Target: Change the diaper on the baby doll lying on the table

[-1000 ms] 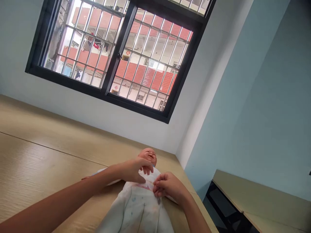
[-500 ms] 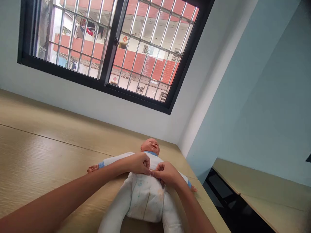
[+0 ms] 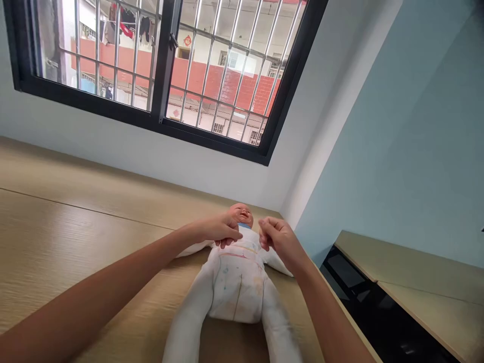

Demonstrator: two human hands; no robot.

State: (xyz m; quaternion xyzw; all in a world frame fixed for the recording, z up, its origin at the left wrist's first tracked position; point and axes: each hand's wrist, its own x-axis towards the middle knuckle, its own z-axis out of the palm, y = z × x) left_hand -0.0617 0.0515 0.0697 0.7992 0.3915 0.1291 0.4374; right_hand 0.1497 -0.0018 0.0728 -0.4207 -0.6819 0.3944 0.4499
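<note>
A baby doll (image 3: 247,232) in a white top with a blue collar lies on its back, head toward the window. A white diaper (image 3: 242,295) with coloured marks wraps its hips, fastened-looking at the front, with a pinkish line along the waist. My left hand (image 3: 225,231) is over the doll's chest, fingers curled closed, nothing visible in them. To the right, beside the doll's head and shoulder, my right hand (image 3: 276,236) is raised with its fingers curled together, and I see nothing in it. My hands are apart and partly cover the doll's arms and chest.
The doll lies on a light wooden table (image 3: 94,237) with a seam across it, near the table's right edge. A barred window (image 3: 162,75) is beyond. At the right stands a lower wood-topped unit (image 3: 416,267) with a black front.
My hands have left the diaper's waistband, where they were close together, and moved up toward the doll's chest and apart. The view has shifted slightly.
</note>
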